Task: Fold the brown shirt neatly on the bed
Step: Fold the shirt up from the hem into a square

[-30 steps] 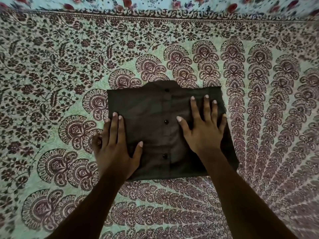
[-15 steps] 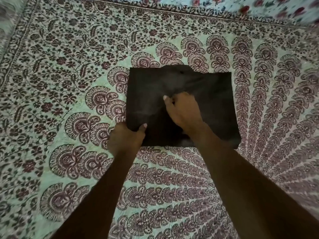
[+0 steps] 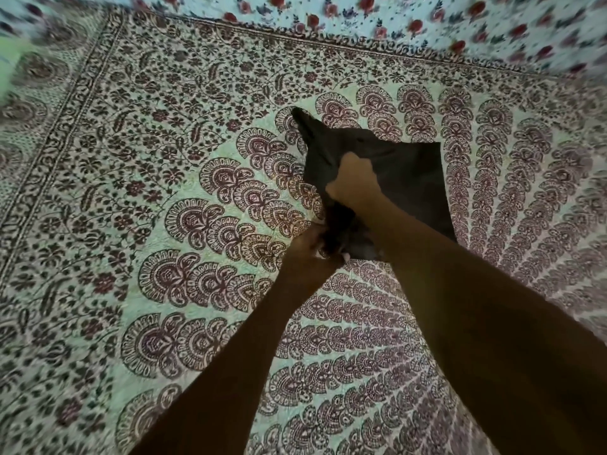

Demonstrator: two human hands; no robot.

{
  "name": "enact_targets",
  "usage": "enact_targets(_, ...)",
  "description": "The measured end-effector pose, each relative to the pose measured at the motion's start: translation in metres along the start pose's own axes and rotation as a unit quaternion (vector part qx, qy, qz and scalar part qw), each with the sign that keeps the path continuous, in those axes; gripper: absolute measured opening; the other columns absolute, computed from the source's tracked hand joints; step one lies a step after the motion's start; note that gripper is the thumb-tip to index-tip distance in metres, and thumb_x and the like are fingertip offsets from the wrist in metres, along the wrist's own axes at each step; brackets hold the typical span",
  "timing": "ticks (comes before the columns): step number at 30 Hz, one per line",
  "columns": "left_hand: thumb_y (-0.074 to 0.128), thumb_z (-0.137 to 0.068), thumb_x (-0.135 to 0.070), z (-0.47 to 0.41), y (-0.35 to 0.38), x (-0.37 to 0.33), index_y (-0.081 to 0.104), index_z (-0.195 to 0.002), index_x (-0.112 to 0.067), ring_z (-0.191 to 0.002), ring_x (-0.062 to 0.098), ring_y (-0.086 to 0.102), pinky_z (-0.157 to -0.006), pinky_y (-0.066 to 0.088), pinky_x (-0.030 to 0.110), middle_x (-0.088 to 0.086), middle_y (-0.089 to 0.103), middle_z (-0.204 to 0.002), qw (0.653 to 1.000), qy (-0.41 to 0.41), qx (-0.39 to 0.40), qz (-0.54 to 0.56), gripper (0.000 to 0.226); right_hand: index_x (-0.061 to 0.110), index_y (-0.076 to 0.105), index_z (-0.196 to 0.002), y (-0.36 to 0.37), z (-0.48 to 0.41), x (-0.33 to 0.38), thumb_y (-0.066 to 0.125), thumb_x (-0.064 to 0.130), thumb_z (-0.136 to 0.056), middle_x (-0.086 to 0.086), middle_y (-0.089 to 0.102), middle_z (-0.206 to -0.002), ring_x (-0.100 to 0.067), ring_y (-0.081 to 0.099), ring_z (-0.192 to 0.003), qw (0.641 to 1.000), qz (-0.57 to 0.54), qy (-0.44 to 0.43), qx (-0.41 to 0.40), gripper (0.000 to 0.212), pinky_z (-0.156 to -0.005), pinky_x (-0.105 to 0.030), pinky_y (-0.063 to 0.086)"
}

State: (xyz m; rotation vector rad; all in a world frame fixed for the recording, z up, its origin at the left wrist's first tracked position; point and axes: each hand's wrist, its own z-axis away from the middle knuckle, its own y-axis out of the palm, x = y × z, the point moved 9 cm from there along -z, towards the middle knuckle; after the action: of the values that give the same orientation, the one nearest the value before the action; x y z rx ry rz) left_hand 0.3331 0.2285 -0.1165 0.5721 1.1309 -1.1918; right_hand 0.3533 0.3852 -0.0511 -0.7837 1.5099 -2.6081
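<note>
Brown shirt (image 3: pixel 410 172) bunched on paisley bedspread (image 3: pixel 164 192).
Left hand (image 3: pixel 308 254) and right hand (image 3: pixel 353 185) clutch it; one corner points away-left.

Left of the brown shirt (image 3: pixel 410 172) the bed (image 3: pixel 164 224) gives a wide stretch of flat patterned sheet; to its right a narrower band; beyond it the sheet runs flat to a floral cloth (image 3: pixel 394 21) along the far edge; the shirt lies bunched, gripped by the right hand (image 3: pixel 354 182) at its middle and the left hand (image 3: pixel 305 254) at its near edge; the left forearm (image 3: pixel 230 356) and right forearm (image 3: pixel 476 307) cross the near sheet, with a wedge of sheet between them.
</note>
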Motion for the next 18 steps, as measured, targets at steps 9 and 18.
enact_targets(9, 0.048, -0.109, -0.022, 0.059, -0.063, 0.032, 0.068, -0.121, -0.012, -0.108, 0.036, 0.071, -0.090, 0.060, 0.044, 0.014, 0.075, -0.117, 0.950, -0.096, -0.097, 0.280, 0.026, 0.002, 0.069, -0.111, -0.054, 0.102, 0.028, 0.079, 0.007, -0.088, -0.010, 0.077, -0.104, -0.022, 0.075, -0.096, 0.976, -0.179, -0.115, 0.050, 0.026, -0.089, -0.046, 0.062)
enact_targets(18, 0.055, -0.101, -0.044, 0.129, -0.130, 0.061, 0.079, -0.111, -0.017, -0.099, 0.032, 0.075, -0.089, 0.056, 0.045, 0.006, 0.080, -0.105, 0.849, -0.145, -0.085, 0.501, 0.037, -0.004, 0.069, -0.119, -0.063, 0.244, 0.104, 0.068, -0.014, -0.089, -0.011, 0.077, -0.116, -0.025, 0.074, -0.109, 0.849, -0.472, -0.199, 0.130, 0.032, -0.089, -0.034, 0.061)
